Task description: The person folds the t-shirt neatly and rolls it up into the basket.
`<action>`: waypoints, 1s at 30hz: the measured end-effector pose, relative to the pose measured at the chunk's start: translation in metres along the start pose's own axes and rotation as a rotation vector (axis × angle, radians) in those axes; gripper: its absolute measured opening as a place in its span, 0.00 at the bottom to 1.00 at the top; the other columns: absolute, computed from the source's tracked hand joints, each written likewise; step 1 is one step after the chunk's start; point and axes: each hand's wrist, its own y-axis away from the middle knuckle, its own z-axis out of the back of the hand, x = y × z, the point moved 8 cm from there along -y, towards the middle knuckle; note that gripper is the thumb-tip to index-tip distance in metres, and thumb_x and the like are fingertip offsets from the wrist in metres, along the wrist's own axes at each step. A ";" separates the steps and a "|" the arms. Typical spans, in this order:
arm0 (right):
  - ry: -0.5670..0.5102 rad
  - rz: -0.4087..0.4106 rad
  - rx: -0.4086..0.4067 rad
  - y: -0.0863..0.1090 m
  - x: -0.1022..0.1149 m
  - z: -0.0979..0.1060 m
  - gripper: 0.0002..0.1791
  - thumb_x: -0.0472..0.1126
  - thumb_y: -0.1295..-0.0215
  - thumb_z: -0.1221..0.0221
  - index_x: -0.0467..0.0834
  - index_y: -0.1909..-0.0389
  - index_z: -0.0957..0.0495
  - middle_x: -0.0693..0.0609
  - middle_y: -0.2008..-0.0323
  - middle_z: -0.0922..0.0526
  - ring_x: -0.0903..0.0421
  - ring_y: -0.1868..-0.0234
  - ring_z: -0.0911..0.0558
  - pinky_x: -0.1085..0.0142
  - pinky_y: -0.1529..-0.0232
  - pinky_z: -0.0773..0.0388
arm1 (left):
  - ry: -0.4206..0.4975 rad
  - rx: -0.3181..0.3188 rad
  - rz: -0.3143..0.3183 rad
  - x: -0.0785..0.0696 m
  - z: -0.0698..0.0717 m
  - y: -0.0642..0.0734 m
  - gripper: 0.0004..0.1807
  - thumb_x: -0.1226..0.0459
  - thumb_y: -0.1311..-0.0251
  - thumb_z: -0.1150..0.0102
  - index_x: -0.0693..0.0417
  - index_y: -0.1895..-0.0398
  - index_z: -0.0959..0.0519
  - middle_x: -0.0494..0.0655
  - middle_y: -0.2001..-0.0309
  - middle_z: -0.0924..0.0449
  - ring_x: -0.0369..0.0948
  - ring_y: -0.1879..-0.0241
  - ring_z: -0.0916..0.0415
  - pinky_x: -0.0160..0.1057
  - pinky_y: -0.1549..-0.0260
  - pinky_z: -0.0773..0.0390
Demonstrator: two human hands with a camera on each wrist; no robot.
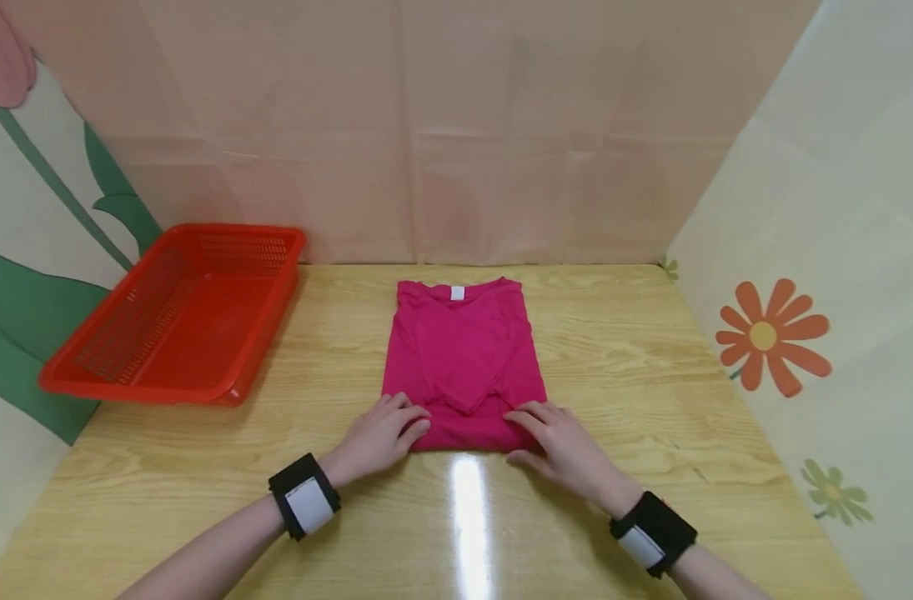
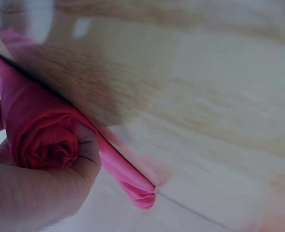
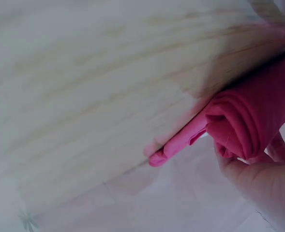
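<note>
A folded bright pink T-shirt [image 1: 464, 346] lies on the table, its collar with a white tag at the far side. The near edge is rolled into a thick roll. At the left end of that roll, my left hand [image 1: 381, 433] grips it; the left wrist view shows the spiral end of the roll [image 2: 48, 137] between thumb and fingers. My right hand [image 1: 564, 446] holds the right end, with curled fingers round the layered roll [image 3: 244, 121] in the right wrist view. Beyond the roll the rest of the shirt stays flat.
A red plastic basket [image 1: 234, 392] with slotted sides stands at the left of the wooden table [image 1: 621, 358]. A pinkish sheet [image 1: 456, 167] hangs behind the table, and flower-printed sheets [image 1: 839, 250] flank it on both sides.
</note>
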 end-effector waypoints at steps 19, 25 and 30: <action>-0.318 -0.049 0.094 -0.024 -0.018 -0.003 0.09 0.37 0.39 0.32 0.39 0.59 0.13 0.53 0.68 0.15 0.63 0.66 0.20 0.68 0.62 0.21 | -0.243 -0.112 -0.173 -0.022 0.005 0.014 0.26 0.50 0.41 0.30 0.48 0.42 0.22 0.44 0.46 0.23 0.42 0.46 0.29 0.47 0.44 0.23; -0.370 -0.072 0.145 -0.029 -0.026 -0.004 0.11 0.39 0.36 0.34 0.37 0.57 0.13 0.48 0.62 0.11 0.57 0.61 0.15 0.66 0.58 0.18 | -0.270 -0.149 -0.223 -0.025 0.007 0.014 0.20 0.52 0.38 0.32 0.49 0.46 0.18 0.42 0.50 0.20 0.40 0.49 0.29 0.42 0.48 0.22; -0.396 -0.100 0.181 -0.032 -0.032 -0.006 0.12 0.41 0.33 0.36 0.36 0.55 0.14 0.46 0.59 0.11 0.52 0.57 0.14 0.63 0.55 0.17 | -0.231 -0.162 -0.213 -0.023 0.010 0.010 0.16 0.54 0.34 0.37 0.51 0.47 0.17 0.43 0.53 0.19 0.40 0.52 0.27 0.41 0.51 0.21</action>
